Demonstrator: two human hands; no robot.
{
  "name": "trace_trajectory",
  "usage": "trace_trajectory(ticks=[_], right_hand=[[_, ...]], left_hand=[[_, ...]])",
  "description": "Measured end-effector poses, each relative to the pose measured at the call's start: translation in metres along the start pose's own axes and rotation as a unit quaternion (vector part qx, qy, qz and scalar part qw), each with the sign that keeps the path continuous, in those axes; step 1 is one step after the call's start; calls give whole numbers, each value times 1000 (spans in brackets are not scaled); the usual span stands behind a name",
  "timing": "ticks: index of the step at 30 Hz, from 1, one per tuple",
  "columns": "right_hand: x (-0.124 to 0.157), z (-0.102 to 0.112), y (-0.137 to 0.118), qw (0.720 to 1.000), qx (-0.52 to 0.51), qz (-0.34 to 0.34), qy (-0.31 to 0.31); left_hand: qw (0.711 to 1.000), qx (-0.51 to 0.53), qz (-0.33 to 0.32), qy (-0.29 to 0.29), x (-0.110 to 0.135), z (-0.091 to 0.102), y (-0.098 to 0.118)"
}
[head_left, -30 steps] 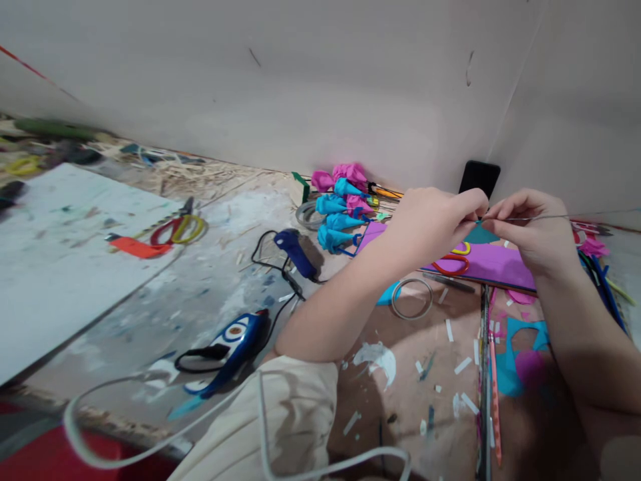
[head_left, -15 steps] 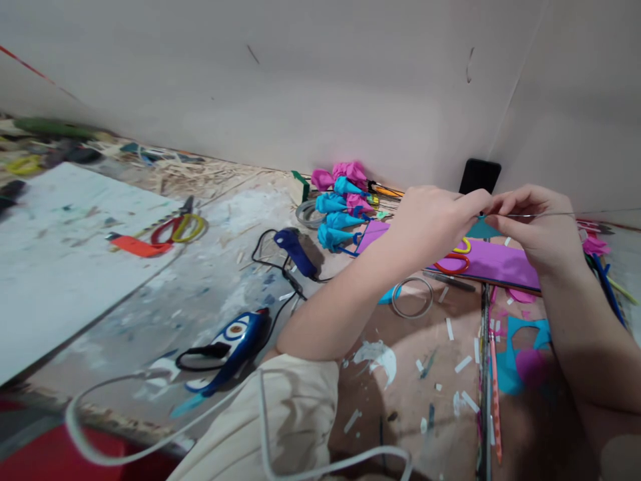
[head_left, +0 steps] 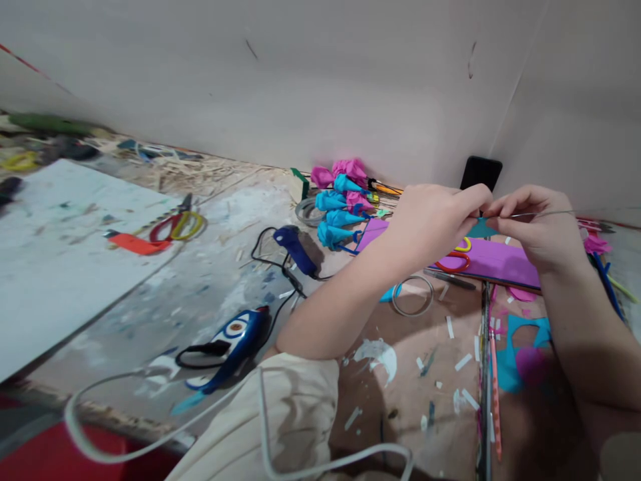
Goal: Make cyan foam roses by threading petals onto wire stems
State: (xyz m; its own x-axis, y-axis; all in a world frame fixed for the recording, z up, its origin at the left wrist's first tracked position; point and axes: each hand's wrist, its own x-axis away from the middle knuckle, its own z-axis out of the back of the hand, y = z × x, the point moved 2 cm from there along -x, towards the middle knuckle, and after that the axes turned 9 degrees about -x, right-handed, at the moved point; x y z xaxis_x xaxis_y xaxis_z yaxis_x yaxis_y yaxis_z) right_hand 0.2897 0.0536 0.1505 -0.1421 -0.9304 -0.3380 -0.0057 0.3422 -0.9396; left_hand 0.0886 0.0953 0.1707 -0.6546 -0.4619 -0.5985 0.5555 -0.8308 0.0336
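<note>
My left hand (head_left: 443,214) and my right hand (head_left: 541,217) meet at the fingertips above a purple sheet (head_left: 501,259). Pinched between them is a small blue piece (head_left: 482,228) with pointed edges, like paper or foam. A thin wire (head_left: 548,213) runs through my right fingers and off to the right; its inner end is hidden at the fingertips. Both hands are closed. Below my left wrist, the red and yellow handles of scissors (head_left: 455,260) lie on the purple sheet.
Blue and pink crepe flowers (head_left: 333,217) lie left of my hands. A phone (head_left: 481,175) leans on the wall. Also on the table are a tape ring (head_left: 413,296), a blue glue gun (head_left: 230,344), a pink pencil (head_left: 495,397), blue scraps (head_left: 511,364) and red-yellow scissors (head_left: 180,225).
The hands stay almost in place, fingertips together. The blue piece between them shows slightly more of its pointed shape, and the view has shifted a little.
</note>
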Motion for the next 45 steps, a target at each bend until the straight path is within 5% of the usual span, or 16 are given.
trace_trajectory(ticks=[36,45], right_hand=[[-3,-1,1,999,-41,2,2],[-5,-1,3,999,-39,2,-9]], left_hand=[[982,175,50,-39,0,8,-5],[987,151,53,-28,0,7,-6]])
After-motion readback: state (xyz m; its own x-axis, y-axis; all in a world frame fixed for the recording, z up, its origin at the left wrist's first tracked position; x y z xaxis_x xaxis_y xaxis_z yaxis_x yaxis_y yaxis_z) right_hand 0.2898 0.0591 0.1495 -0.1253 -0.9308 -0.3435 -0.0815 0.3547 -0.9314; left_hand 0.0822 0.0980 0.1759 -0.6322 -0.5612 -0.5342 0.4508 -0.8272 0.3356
